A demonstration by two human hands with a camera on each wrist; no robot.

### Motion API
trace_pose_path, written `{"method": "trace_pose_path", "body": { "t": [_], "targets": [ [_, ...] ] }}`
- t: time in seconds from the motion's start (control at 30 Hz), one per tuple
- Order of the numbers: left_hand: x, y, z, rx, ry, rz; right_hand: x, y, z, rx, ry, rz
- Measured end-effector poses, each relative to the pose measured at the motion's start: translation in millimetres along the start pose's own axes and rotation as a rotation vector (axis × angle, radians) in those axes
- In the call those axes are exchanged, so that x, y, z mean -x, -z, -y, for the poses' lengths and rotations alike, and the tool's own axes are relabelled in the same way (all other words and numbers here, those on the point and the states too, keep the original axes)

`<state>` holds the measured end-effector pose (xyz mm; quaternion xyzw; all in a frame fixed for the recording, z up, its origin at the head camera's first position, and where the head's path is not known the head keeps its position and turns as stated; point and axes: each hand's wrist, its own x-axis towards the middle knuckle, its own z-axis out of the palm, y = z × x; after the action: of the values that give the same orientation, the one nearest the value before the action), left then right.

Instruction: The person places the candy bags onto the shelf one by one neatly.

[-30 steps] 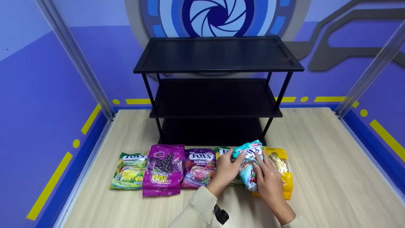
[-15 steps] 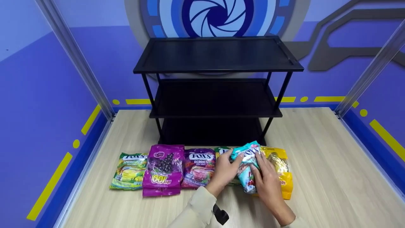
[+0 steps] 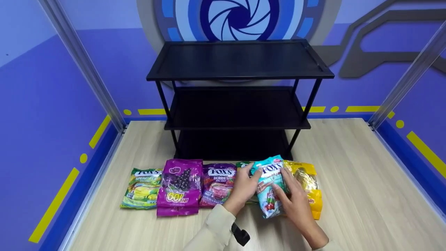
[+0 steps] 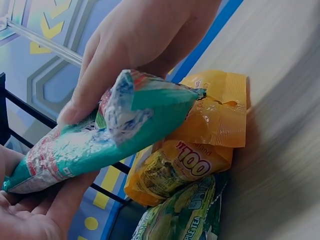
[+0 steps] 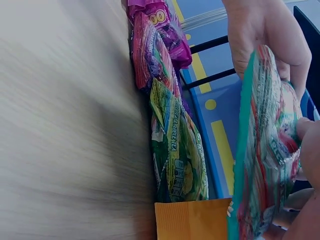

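Both hands hold a teal Fox's candy bag [image 3: 271, 170] over the row of bags, its printed front facing up in the head view. My left hand [image 3: 244, 186] grips its upper left edge, thumb on the front. On the opposite side, my right hand [image 3: 298, 200] grips the bag with its thumb across the front. In the left wrist view, the teal bag [image 4: 85, 152] is seen from its lower end, tilted and clear of the table. Behind it lie a yellow candy bag [image 3: 310, 181] and a green Fox's bag [image 3: 243, 166], mostly hidden by my left hand and the teal bag.
Further left lie a dark purple Fox's Berries bag [image 3: 219, 184], a bright purple candy bag [image 3: 179, 188] and a green-yellow Fox's bag [image 3: 141, 190]. A black three-tier shelf [image 3: 240, 61] stands behind the row on the wooden table [image 3: 355, 174]. Blue printed walls [image 3: 52, 115] enclose the table.
The teal bag has shifted slightly left and toward me, turning so its front and logo show more fully. Both hands have moved with it. The other bags stay in place.
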<state>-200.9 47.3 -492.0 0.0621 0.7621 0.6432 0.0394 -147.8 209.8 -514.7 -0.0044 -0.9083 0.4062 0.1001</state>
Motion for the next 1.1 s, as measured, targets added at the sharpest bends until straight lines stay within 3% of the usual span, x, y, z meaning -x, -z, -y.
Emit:
{"method": "trace_pose_path", "body": {
  "t": [0.1,0.2,0.37,0.47,0.7,0.83,0.97,1.1],
  "targets": [
    [-0.4,3.1,-1.0,0.033,-0.011,0.014,-0.7,1.8,-1.6,-0.048,0.002,-0.025],
    [-0.4,6.7,-1.9,0.079,-0.016,0.035,-2.2,5.4,-3.2,-0.13,-0.046,-0.013],
    [-1.2,12.3,-2.0,0.133,-0.034,0.058,-6.3,14.4,-6.0,-0.384,-0.198,0.1],
    [-2.2,15.5,-2.6,0.169,-0.035,0.065,-7.7,18.3,-7.1,-0.474,-0.265,0.148],
    [-4.8,22.7,-4.2,0.257,0.006,0.098,-8.6,18.8,-10.0,-0.477,-0.368,0.172],
    [-5.8,27.1,-5.8,0.3,0.019,0.12,-9.7,20.0,-10.3,-0.569,-0.408,0.237],
    [-6.2,30.9,-7.5,0.353,0.015,0.13,-7.6,21.2,-7.8,-0.652,-0.397,0.327],
    [-6.9,32.1,-9.3,0.368,0.012,0.127,-6.6,18.9,-3.0,-0.687,-0.413,0.34]
  ]
}}
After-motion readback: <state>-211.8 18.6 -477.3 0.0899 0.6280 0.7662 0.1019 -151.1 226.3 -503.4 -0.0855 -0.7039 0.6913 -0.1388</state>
